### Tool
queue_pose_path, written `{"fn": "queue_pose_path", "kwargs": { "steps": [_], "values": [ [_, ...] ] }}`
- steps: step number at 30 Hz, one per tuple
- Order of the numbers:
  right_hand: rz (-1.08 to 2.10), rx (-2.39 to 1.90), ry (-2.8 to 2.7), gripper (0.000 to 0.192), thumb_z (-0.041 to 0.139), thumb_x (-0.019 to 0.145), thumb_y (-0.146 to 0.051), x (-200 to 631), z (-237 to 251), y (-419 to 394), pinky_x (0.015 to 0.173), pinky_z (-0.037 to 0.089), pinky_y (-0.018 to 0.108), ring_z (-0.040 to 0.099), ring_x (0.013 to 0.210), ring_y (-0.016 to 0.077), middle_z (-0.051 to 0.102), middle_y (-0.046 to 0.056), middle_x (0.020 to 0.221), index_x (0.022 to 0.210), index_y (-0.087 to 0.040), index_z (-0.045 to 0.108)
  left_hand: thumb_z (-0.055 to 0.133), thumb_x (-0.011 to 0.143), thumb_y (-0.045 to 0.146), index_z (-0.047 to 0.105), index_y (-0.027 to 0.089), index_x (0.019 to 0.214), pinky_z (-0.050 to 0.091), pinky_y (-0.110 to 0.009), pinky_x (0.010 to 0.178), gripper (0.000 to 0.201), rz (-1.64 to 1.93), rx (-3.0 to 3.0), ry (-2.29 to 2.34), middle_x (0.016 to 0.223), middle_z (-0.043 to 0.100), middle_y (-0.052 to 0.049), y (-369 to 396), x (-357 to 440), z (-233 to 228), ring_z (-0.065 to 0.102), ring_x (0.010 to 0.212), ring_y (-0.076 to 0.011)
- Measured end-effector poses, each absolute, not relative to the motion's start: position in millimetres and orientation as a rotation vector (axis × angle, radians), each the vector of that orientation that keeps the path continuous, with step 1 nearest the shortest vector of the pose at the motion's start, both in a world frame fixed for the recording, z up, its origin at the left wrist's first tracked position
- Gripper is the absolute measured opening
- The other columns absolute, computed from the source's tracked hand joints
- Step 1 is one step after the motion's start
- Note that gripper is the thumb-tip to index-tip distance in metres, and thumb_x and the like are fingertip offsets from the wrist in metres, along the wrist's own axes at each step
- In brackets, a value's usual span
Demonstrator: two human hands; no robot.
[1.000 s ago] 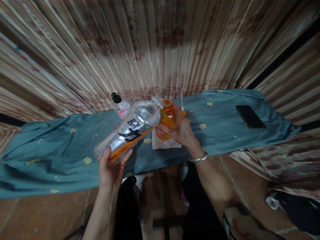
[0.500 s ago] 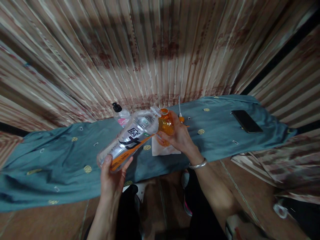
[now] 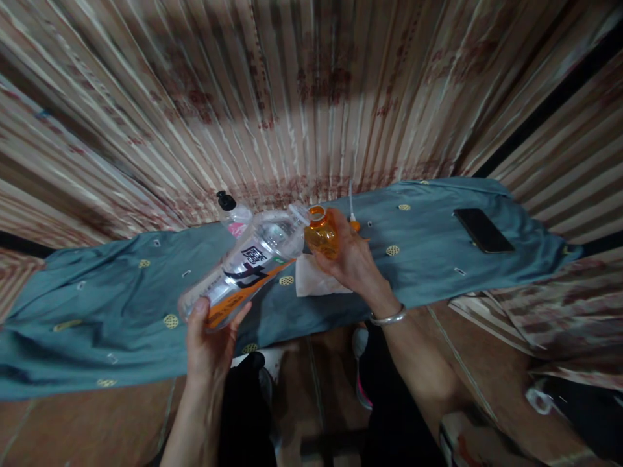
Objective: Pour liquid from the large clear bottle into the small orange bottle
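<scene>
My left hand point(image 3: 214, 340) grips the lower end of a large clear plastic bottle point(image 3: 243, 272) with a silver and orange label. The bottle is tilted, its mouth up and to the right. My right hand point(image 3: 353, 259) is wrapped round a small amber bottle point(image 3: 321, 235), open at the top and held nearly upright. The two bottle mouths are close together; whether they touch, I cannot tell. Beneath the amber bottle lies a folded white tissue point(image 3: 318, 279). Just beyond my right hand rests an orange pump top with a pale tube point(image 3: 352, 211).
A teal patterned cloth point(image 3: 146, 305) covers the narrow bench. A clear bottle with a black pump point(image 3: 235, 213) stands behind the large bottle. On the right lies a black phone point(image 3: 483, 230). A striped curtain point(image 3: 302, 97) hangs along the back.
Both bottles have shifted slightly left in view. The amber bottle now sits more upright, and more of the tissue beneath it shows.
</scene>
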State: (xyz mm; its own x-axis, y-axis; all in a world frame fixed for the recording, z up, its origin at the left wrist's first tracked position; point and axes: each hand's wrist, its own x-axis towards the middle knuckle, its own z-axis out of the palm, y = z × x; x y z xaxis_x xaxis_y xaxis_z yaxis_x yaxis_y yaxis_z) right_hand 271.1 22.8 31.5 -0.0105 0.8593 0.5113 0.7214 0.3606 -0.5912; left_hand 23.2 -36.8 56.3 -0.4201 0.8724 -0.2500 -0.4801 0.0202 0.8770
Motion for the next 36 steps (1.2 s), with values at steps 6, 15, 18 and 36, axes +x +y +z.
{"fn": "queue_pose_path", "kwargs": {
  "steps": [6, 15, 18, 36],
  "values": [
    [0.078, -1.406, -1.803, 0.085, 0.066, 0.083, -0.020, 271.6, 32.8, 20.0, 0.094, 0.063, 0.050, 0.072, 0.118, 0.0355, 0.071, 0.019, 0.133, 0.160, -0.017, 0.032, 0.096, 0.053, 0.045, 0.080, 0.023, 0.089, 0.067, -0.026, 0.068, 0.045, 1.619, 0.519, 1.234, 0.101, 0.082, -0.004, -39.9, 13.1, 52.9, 0.076, 0.086, -0.0203],
    [0.052, -1.387, -1.814, 0.085, 0.066, 0.084, -0.021, 271.5, 25.1, 24.4, 0.096, 0.062, 0.053, 0.071, 0.120, 0.0360, 0.070, 0.020, 0.137, 0.161, -0.017, 0.031, 0.095, 0.057, 0.046, 0.081, 0.025, 0.096, 0.068, -0.030, 0.071, 0.047, 1.611, 0.547, 1.226, 0.109, 0.080, -0.005, -40.0, 8.7, 48.3, 0.076, 0.095, -0.0238],
    [0.066, -1.391, -1.813, 0.086, 0.065, 0.084, -0.021, 271.7, 26.4, 23.6, 0.097, 0.062, 0.053, 0.071, 0.121, 0.0362, 0.070, 0.020, 0.137, 0.163, -0.019, 0.029, 0.094, 0.058, 0.047, 0.081, 0.026, 0.099, 0.069, -0.033, 0.075, 0.048, 1.593, 0.561, 1.222, 0.110, 0.080, -0.005, -40.2, 6.6, 47.0, 0.076, 0.099, -0.0258],
    [0.101, -1.398, -1.814, 0.087, 0.066, 0.085, -0.021, 274.4, 28.3, 20.1, 0.097, 0.063, 0.050, 0.071, 0.121, 0.0344, 0.070, 0.019, 0.137, 0.163, -0.019, 0.027, 0.096, 0.050, 0.050, 0.079, 0.025, 0.091, 0.070, -0.036, 0.078, 0.051, 1.603, 0.526, 1.284, 0.109, 0.082, -0.005, -39.5, 13.9, 53.1, 0.071, 0.122, -0.0364]
  ]
}}
